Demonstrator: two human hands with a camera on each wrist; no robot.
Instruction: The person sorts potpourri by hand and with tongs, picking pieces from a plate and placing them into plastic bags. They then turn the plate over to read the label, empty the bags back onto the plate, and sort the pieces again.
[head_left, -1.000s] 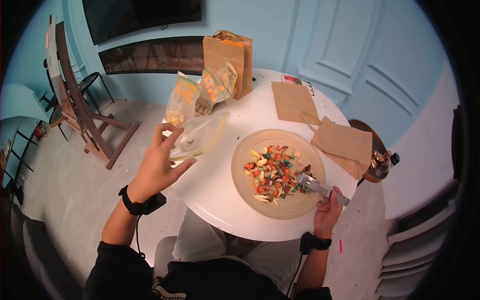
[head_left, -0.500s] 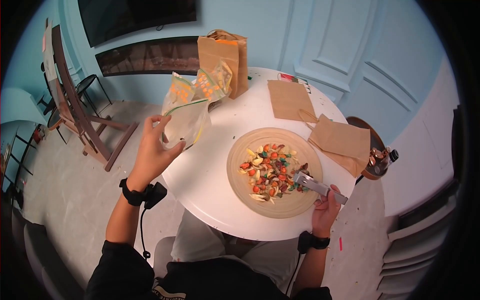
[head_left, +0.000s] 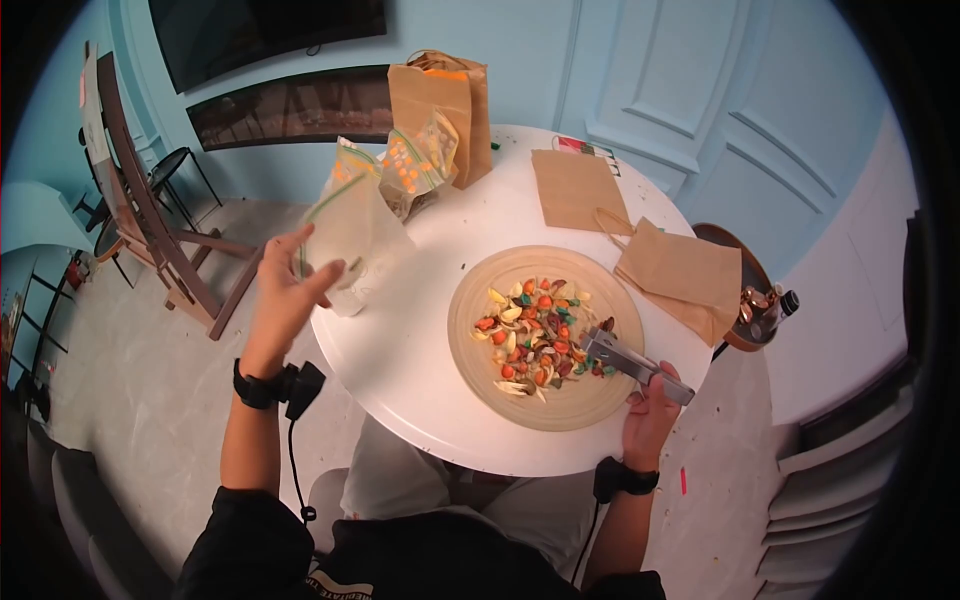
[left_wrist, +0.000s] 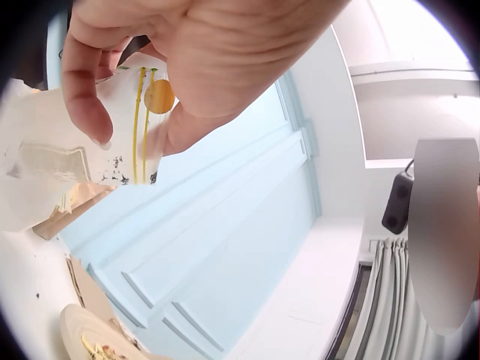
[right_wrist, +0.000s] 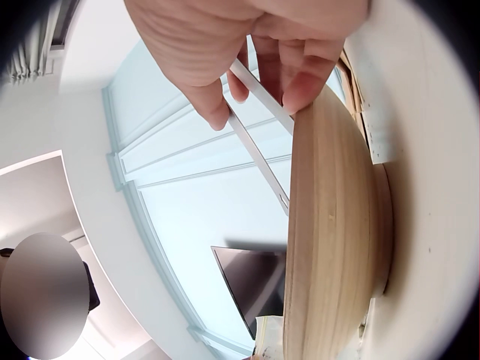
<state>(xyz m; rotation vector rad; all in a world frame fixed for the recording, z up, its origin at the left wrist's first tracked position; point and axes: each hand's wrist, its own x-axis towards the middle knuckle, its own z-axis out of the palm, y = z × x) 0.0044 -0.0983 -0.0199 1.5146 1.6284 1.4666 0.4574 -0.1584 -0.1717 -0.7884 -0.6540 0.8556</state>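
My left hand (head_left: 288, 300) holds a clear zip bag (head_left: 362, 232) up over the table's left side. In the left wrist view the fingers and thumb lie on either side of the bag (left_wrist: 116, 139) near its yellow zip strip. A few small bits show low in the bag. My right hand (head_left: 650, 425) grips metal tongs (head_left: 632, 362) at the right rim of a shallow wooden plate (head_left: 468, 325). The tongs' tips reach over colourful dried potpourri (head_left: 535, 340) on the plate. From the right wrist, the tongs' two arms (right_wrist: 255, 157) stand slightly apart.
Behind the zip bag, filled bags with orange dots (head_left: 412, 165) stand beside a brown paper bag (head_left: 435, 110). Flat paper bags (head_left: 690, 275) lie beyond the plate on the round white table (head_left: 400, 385). A side table with bottles (head_left: 765, 310) stands to the right.
My left hand has moved a little left and tilted the zip bag, turning its zip edge upward and to the left. The right hand and tongs have stayed at the plate.
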